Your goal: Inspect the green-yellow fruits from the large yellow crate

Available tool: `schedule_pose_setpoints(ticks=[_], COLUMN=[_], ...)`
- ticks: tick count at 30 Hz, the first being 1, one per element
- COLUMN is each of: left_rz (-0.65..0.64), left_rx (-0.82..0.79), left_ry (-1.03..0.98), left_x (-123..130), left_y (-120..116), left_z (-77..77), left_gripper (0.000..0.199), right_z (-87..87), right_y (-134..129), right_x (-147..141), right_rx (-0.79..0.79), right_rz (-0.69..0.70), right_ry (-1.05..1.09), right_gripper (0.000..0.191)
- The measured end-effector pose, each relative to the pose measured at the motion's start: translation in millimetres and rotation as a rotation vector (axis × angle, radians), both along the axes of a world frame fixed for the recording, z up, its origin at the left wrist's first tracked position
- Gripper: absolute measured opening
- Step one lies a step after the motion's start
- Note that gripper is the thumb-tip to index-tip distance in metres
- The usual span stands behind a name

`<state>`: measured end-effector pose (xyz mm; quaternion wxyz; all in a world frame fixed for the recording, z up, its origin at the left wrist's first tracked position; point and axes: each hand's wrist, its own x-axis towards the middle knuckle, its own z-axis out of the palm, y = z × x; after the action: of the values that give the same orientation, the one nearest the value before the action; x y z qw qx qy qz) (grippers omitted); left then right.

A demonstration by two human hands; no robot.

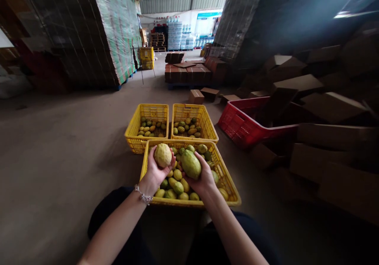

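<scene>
My left hand is cupped around a round, pale yellow fruit with a lumpy skin, which looks like a guava. In my right hand lies a larger, oval green fruit, tilted, its thumb along the right side. Both hands are side by side above the large yellow crate in front of my knees. Several yellow and green fruits lie loose in that crate. Part of them is hidden behind my hands and forearms.
Beyond the large crate stand a left yellow crate and a right yellow crate, each with several fruits inside. A red crate and piled cardboard boxes are on the right. Wrapped pallet stacks rise farther back.
</scene>
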<state>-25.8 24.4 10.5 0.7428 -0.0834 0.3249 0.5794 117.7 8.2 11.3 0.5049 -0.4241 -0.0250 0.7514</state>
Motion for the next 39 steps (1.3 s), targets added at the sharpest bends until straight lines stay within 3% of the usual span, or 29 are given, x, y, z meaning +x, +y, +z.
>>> schedule_pose_setpoints(ticks=[11, 17, 21, 25, 30, 34, 39], left_rz=[-0.087, -0.003, 0.015, 0.013, -0.056, -0.106, -0.070], left_rx=[-0.080, -0.091, -0.065, -0.054, -0.047, -0.055, -0.070], left_ry=[0.045, 0.092, 0.111, 0.154, 0.135, 0.033, 0.000], left_x=[2.0, 2.8, 0.7, 1.9, 4.0, 3.1, 1.2], left_y=[5.2, 1.7, 1.3, 1.4, 0.6, 0.0, 0.7], left_z=[-4.6, -1.5, 2.0, -1.7, -2.1, 3.6, 3.9], left_gripper=[0.039, 0.030, 0.022, 0.029, 0.034, 0.040, 0.049], right_z=[-2.1, 0.5, 5.7, 5.9, -0.1, -3.8, -2.5], right_y=[1.1, -0.5, -2.4, -0.6, 2.3, 2.9, 3.4], right_x=[3.7, 3.1, -1.1, -2.2, -0.5, 2.1, 4.3], right_rx=[0.078, 0.092, 0.049, -0.009, 0.025, 0.040, 0.066], right_rz=[0.005, 0.001, -0.056, -0.061, -0.063, 0.002, 0.006], right_ry=[0.099, 0.104, 0.020, 0.013, 0.103, 0.119, 0.155], right_gripper=[0.022, 0.021, 0.003, 0.002, 0.010, 0.028, 0.035])
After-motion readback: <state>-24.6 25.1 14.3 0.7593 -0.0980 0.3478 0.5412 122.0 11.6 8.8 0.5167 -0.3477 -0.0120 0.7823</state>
